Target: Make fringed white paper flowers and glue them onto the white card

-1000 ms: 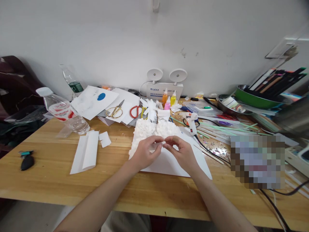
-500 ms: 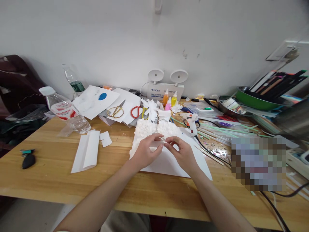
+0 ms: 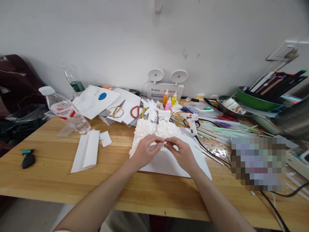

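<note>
My left hand [image 3: 149,148] and my right hand [image 3: 178,149] meet over a white sheet of paper [image 3: 166,166]. Fingertips of both pinch a small white piece of paper [image 3: 163,145], mostly covered by the fingers. Behind and to the left of the hands, bumpy white crumpled paper bits [image 3: 145,128] cover the far part of the sheet. Its near right part is bare. Beyond that lie cut white paper strips [image 3: 152,111].
A white glue gun [image 3: 192,124] with a black cord stands right of the sheet. Gold scissors [image 3: 117,111] and red-handled scissors [image 3: 135,112] lie behind. At left are a water bottle [image 3: 70,112], folded white paper [image 3: 90,151] and a black object [image 3: 28,160]. Glue sticks [image 3: 214,132] lie at right.
The fingertips of my left hand have closed in toward those of my right hand. The small paper piece shows less between them. Everything else on the table stays put.
</note>
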Motion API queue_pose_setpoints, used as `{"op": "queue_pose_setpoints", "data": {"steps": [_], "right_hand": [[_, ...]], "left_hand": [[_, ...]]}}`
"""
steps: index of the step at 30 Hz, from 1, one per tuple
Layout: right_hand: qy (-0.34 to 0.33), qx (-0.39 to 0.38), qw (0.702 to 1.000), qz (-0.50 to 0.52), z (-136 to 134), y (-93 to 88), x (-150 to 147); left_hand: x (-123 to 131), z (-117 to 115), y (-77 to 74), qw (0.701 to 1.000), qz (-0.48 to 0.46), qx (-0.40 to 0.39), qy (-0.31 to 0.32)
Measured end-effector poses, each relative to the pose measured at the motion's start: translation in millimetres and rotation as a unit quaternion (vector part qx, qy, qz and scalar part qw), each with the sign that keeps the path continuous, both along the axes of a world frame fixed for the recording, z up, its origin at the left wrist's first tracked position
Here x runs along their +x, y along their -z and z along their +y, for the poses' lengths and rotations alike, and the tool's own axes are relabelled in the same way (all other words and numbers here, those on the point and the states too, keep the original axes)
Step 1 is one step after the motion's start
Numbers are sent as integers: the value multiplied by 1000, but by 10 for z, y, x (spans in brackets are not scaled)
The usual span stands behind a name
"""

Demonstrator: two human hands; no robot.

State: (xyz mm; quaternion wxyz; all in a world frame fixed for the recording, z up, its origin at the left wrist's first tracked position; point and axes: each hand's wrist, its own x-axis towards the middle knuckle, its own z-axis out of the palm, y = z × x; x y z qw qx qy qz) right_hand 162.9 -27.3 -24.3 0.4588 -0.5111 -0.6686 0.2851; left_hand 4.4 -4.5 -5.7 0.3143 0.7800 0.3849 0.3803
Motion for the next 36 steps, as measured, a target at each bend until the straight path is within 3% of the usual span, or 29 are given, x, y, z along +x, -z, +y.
{"op": "queue_pose_setpoints", "data": {"steps": [14, 36], "right_hand": [[-4, -56, 997, 47, 5, -28, 9], [-18, -96, 993, 69, 17, -45, 19]], "left_hand": [[-5, 24, 7, 999, 43, 3, 4], [-9, 20, -12, 1000, 9, -10, -2]]}}
